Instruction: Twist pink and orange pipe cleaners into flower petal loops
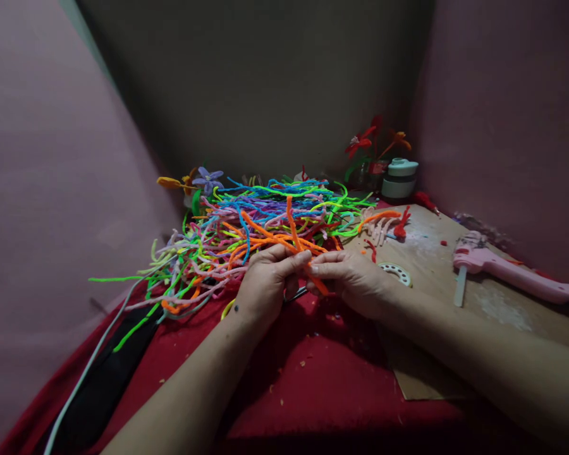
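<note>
Between my two hands is an orange pipe cleaner (292, 222), one end pointing up and away, the other slanting down past my right fingertips. My left hand (268, 278) pinches it with thumb and forefinger. Close beside it, my right hand (353, 278) is also closed on the orange pipe cleaner. The hands nearly touch, and the fingers hide the middle of the piece. Just behind them spreads a heap of pipe cleaners (275, 202) in blue, green, pink, purple and orange. A dark, thin tool, partly hidden, shows under my hands.
At right, a pink glue gun (521, 268) lies on a brown board (436, 373) beside a white ring with holes (396, 274). A lidded jar (399, 178) and red flowers (360, 143) stand behind. A white cable (92, 360) crosses the red cloth (284, 392) at left.
</note>
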Motion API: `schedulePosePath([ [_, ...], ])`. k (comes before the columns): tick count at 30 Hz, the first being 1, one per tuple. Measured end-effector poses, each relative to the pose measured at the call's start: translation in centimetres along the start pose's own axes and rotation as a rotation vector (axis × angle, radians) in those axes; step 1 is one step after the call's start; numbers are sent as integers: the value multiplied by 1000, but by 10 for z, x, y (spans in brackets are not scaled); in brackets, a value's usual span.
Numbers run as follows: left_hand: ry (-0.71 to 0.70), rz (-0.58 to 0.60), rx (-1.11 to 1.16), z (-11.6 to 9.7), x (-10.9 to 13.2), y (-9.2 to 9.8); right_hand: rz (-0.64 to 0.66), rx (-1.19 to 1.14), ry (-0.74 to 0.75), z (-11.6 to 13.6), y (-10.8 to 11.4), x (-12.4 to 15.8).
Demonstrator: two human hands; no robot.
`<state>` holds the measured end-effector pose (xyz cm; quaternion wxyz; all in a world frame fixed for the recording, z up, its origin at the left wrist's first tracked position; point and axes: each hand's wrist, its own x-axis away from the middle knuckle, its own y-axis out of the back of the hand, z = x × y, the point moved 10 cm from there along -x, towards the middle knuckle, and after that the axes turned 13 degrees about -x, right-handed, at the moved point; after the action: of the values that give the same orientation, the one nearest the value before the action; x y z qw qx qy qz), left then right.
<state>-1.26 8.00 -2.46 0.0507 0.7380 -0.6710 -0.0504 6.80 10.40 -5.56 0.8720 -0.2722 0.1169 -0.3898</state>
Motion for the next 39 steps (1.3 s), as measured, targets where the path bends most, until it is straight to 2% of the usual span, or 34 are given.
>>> schedulePosePath([
  [10, -12, -19, 0, -1, 0, 1, 30, -98, -64, -1, -8, 1],
  [14, -68, -5, -37, -7, 1, 0, 18, -86, -54, -1, -7, 1],
  [17, -90, -65, -163, -14, 3, 5, -23, -57, -6, 2, -1, 0],
  [21, -133, -200, -320, -24, 6, 15, -39, -48, 25, 4, 2, -1],
  [27, -264, -287, -362, -33, 13, 18, -100, -106, -28, 3, 5, 0],
  [30, -304, -282, -343, -38, 15, 16, -83, -102, -10, 6, 2, 1],
  [34, -338, -212, -360, -44, 16, 12, -54, -74, 20, 10, 1, 0],
  [36, -392, -189, -455, -50, 17, 10, -63, -59, 28, 11, 3, 0],
  [39, -547, -196, -672, -63, 21, 8, -70, -43, 33, 13, 5, -1],
])
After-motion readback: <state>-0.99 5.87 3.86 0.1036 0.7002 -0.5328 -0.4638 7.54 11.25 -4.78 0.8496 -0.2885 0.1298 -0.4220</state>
